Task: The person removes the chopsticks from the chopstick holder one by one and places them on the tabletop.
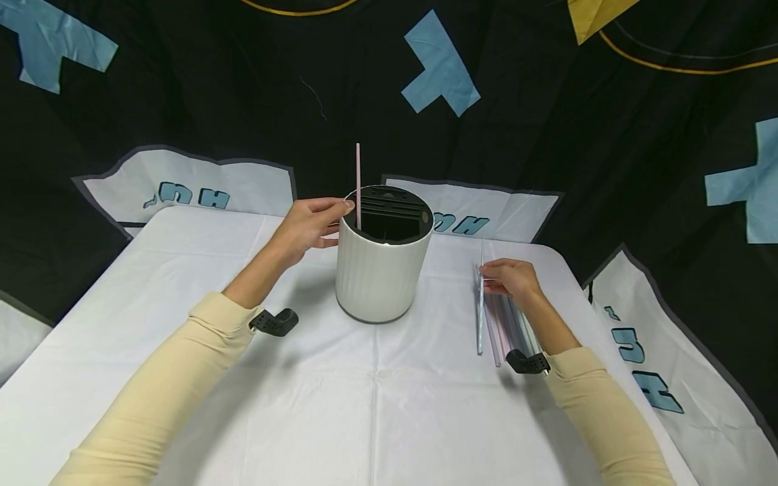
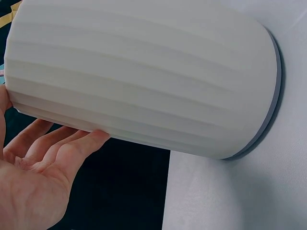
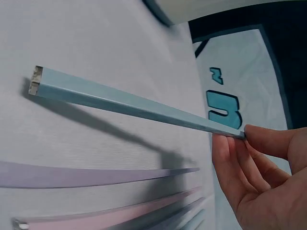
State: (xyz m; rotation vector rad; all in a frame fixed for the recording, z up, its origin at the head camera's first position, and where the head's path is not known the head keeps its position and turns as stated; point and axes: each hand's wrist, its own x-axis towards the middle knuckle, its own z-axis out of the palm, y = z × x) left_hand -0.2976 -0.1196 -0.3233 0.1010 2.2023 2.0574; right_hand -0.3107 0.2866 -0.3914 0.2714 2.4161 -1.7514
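A white ribbed round holder (image 1: pixel 379 277) with a black insert (image 1: pixel 395 229) stands upright on the table. One pink stick (image 1: pixel 358 182) rises from the insert's left side. My left hand (image 1: pixel 313 226) holds the holder at its upper left, thumb at the rim; in the left wrist view the fingers (image 2: pixel 88 141) lie along the ribbed wall. Over on the right, my right hand (image 1: pixel 510 277) pinches a thin light blue stick (image 3: pixel 120 103) near its far end, raised above the cloth. Below it lie several purple, pink and bluish sticks (image 3: pixel 86 176) side by side.
White cloth covers the table (image 1: pixel 316 418). Behind hangs a black backdrop (image 1: pixel 243 88) with light blue tape pieces (image 1: pixel 444 64). White panels with blue lettering (image 1: pixel 468 225) show along the table's back and right edges.
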